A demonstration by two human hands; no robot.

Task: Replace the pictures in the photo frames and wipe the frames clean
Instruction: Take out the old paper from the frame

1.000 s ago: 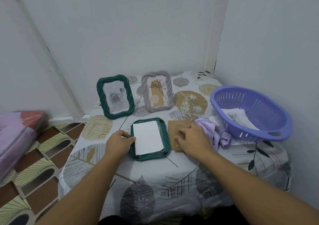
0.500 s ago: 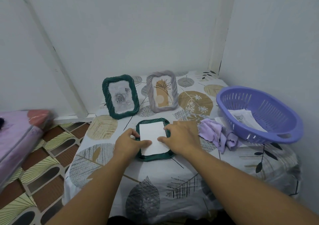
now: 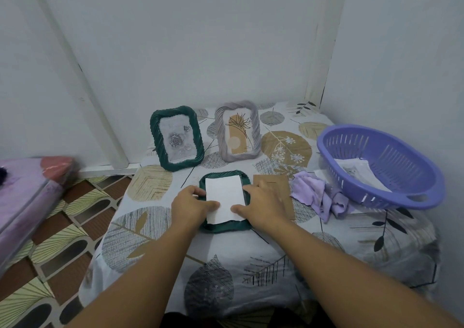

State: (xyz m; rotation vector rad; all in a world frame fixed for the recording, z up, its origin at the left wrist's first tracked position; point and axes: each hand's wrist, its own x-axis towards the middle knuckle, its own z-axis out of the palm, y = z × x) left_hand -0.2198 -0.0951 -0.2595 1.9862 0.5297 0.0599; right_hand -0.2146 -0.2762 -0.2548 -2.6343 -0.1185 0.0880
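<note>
A dark green frame lies face down on the table with a white picture resting blank side up in its back. My left hand grips the frame's left edge, its thumb pressing on the picture's lower left. My right hand lies on the frame's right edge, thumb on the picture's lower right. A brown backing board lies just right of the frame, partly under my right hand. A crumpled purple cloth sits beyond it.
Two frames stand at the back: a green frame with a rose picture and a grey frame with a plant picture. A purple basket holding printed pictures stands at the right by the wall. The leaf-patterned tablecloth drops off at the front.
My right hand left the backing board and came onto the frame's right edge and picture. Both thumbs now press the picture's lower corners.
</note>
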